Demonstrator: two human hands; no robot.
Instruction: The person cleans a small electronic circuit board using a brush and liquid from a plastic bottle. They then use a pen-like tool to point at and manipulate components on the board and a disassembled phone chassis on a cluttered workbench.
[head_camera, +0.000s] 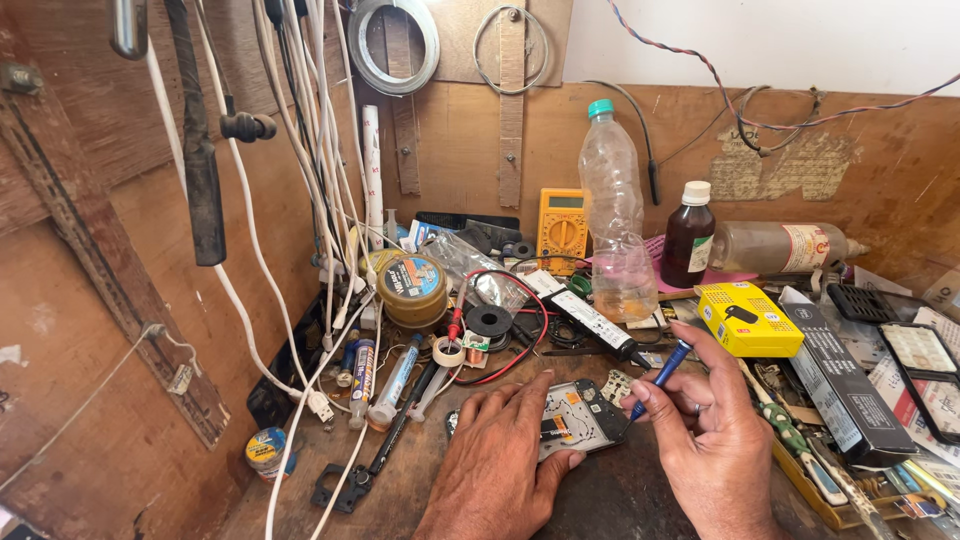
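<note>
- At far left, white cables (262, 262) hang down the wooden wall onto the table (620, 500); we judge a sleeve or elbow could snag one and drag clutter over.
- Tubes (364, 380) and a round tin (411, 288) lie near our left hand, crowding that side.
- Our left hand (497, 462) lies flat, fingers spread, pressing the opened phone (575, 418) to the table, just in front of us at centre; if the pressure eases, we think the phone could skid.
- Our right hand (706, 432) pinches a blue-handled screwdriver (656, 381), its tip at the phone's right edge; a slip could gouge the board or send a screw into the mess.
- Behind, a clear bottle (614, 212) and a brown bottle (689, 235) stand upright; a knock might spill them.
- At right, a yellow box (748, 318) and trays (918, 352) hem in our right wrist.
</note>
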